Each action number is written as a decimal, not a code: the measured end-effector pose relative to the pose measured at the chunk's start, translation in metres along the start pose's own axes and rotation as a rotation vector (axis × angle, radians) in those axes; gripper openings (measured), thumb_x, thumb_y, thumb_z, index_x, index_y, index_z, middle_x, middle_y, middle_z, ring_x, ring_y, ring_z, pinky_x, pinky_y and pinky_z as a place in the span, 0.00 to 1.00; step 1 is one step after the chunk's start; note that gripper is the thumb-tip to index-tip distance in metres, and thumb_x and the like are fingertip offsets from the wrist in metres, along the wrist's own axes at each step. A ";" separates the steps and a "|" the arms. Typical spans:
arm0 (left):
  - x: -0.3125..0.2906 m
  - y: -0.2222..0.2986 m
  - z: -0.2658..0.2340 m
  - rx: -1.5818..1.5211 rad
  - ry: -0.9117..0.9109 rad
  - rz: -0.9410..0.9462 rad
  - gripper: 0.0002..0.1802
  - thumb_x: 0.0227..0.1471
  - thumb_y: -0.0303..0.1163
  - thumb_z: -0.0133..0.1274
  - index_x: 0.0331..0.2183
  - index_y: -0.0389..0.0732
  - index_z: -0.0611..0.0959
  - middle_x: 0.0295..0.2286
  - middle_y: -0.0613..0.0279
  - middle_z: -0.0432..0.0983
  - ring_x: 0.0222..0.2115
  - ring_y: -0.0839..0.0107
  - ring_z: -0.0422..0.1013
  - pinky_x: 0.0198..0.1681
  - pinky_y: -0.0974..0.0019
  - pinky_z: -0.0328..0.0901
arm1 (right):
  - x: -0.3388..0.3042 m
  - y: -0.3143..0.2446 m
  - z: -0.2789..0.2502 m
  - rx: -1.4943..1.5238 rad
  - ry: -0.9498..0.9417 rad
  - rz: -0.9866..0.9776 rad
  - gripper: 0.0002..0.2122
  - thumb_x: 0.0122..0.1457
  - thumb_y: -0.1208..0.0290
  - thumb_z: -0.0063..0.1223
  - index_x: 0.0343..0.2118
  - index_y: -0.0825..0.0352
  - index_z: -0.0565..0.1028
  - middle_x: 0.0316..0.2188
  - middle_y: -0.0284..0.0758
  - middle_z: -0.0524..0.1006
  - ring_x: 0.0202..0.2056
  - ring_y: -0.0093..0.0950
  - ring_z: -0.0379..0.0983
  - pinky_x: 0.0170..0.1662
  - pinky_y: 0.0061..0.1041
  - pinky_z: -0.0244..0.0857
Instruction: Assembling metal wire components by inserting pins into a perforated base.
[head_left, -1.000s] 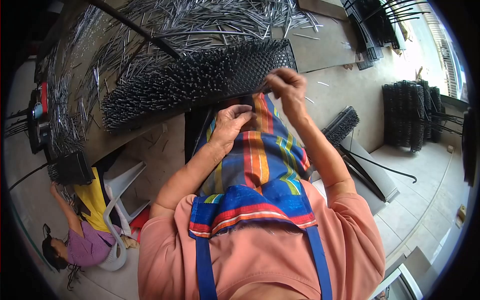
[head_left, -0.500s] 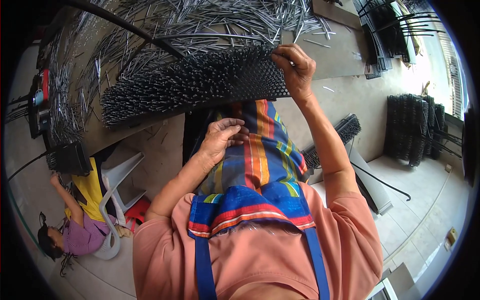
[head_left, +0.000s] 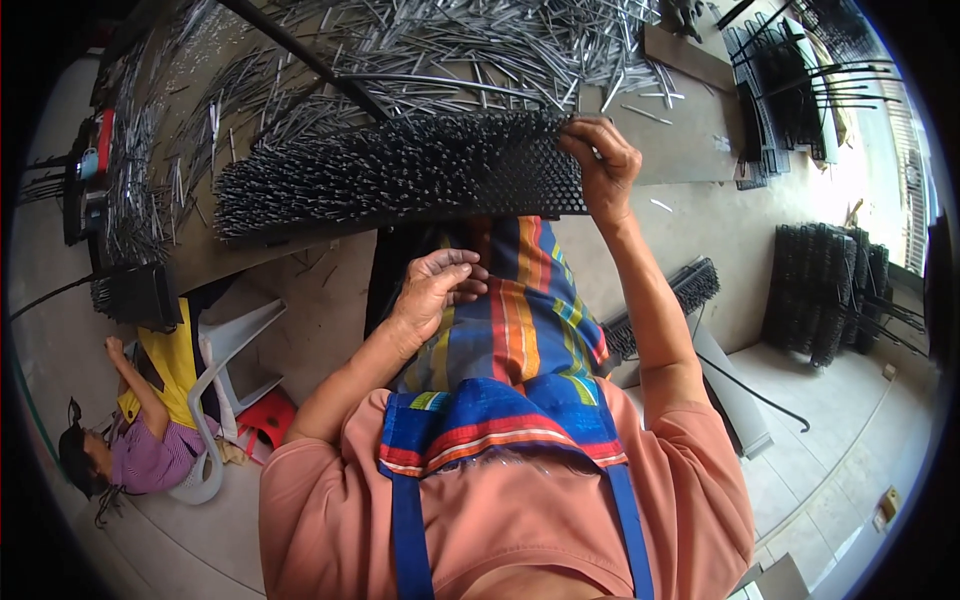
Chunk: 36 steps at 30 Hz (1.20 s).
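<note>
A long black perforated panel point(head_left: 400, 175) lies in front of me at the table's near edge. Dark bristle-like strips stand densely on its left and middle, while bare holes point(head_left: 540, 180) show toward its right end. My right hand point(head_left: 607, 165) is at that right end, fingers curled and pinched together by the upper corner; whatever is between the fingertips is hidden. Over my lap, below the panel and apart from it, hovers my left hand point(head_left: 435, 290). Its fingers are loosely bent and slightly apart, with nothing visible in them.
Loose thin strips point(head_left: 470, 50) cover the table behind the panel, and a black rod point(head_left: 310, 60) slants over them. Bristled black pieces point(head_left: 820, 290) are stacked at right; another point(head_left: 680, 290) sits beside my right arm. At left, a person point(head_left: 150, 450) sits on a pale chair point(head_left: 210, 465).
The view has shifted slightly, so the table and panel appear lower. My right hand stays at the panel's right end, and my left hand keeps nearly the same pose over my lap.
</note>
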<state>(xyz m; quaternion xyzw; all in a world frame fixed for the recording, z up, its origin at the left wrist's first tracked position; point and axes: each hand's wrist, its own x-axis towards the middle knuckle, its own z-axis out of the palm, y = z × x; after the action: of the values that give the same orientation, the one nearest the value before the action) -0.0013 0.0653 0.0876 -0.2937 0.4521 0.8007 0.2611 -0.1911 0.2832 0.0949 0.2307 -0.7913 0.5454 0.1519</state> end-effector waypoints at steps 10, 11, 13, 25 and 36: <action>-0.035 0.036 0.009 -0.074 -0.034 0.282 0.13 0.56 0.27 0.50 0.44 0.36 0.78 0.35 0.56 0.79 0.32 0.70 0.77 0.37 0.68 0.72 | 0.011 -0.013 0.012 -0.500 -0.155 0.041 0.03 0.51 0.70 0.60 0.28 0.62 0.78 0.25 0.35 0.74 0.27 0.39 0.74 0.29 0.34 0.65; -0.039 0.047 0.008 -0.064 -0.045 0.279 0.13 0.56 0.27 0.50 0.44 0.36 0.78 0.35 0.56 0.79 0.32 0.70 0.77 0.37 0.68 0.72 | 0.011 -0.012 0.012 -0.506 -0.143 0.046 0.03 0.51 0.70 0.60 0.28 0.62 0.78 0.25 0.35 0.74 0.27 0.39 0.74 0.29 0.34 0.65; -0.049 0.063 0.006 -0.060 -0.037 0.420 0.13 0.56 0.26 0.49 0.44 0.35 0.78 0.34 0.54 0.79 0.31 0.69 0.77 0.37 0.68 0.72 | 0.010 -0.012 0.013 -0.473 -0.125 0.036 0.04 0.51 0.70 0.60 0.28 0.62 0.79 0.26 0.35 0.75 0.26 0.39 0.74 0.29 0.33 0.66; -0.094 0.205 -0.005 -0.021 0.499 0.997 0.15 0.56 0.25 0.48 0.47 0.36 0.75 0.41 0.56 0.76 0.37 0.69 0.75 0.38 0.69 0.69 | -0.017 0.043 -0.026 0.053 0.259 0.485 0.03 0.50 0.78 0.58 0.29 0.70 0.79 0.22 0.33 0.79 0.24 0.19 0.73 0.30 0.21 0.66; 0.168 0.342 -0.052 1.126 0.630 0.990 0.20 0.49 0.36 0.60 0.42 0.35 0.79 0.36 0.59 0.79 0.36 0.72 0.74 0.40 0.68 0.69 | 0.053 0.110 -0.060 0.072 -0.210 0.921 0.09 0.48 0.71 0.59 0.30 0.71 0.81 0.19 0.32 0.77 0.20 0.20 0.69 0.24 0.21 0.63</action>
<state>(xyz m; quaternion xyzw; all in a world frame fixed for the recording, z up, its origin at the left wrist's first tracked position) -0.3386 -0.1102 0.1423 -0.0958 0.9167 0.3559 -0.1542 -0.2949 0.3614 0.0552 -0.0852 -0.8029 0.5570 -0.1946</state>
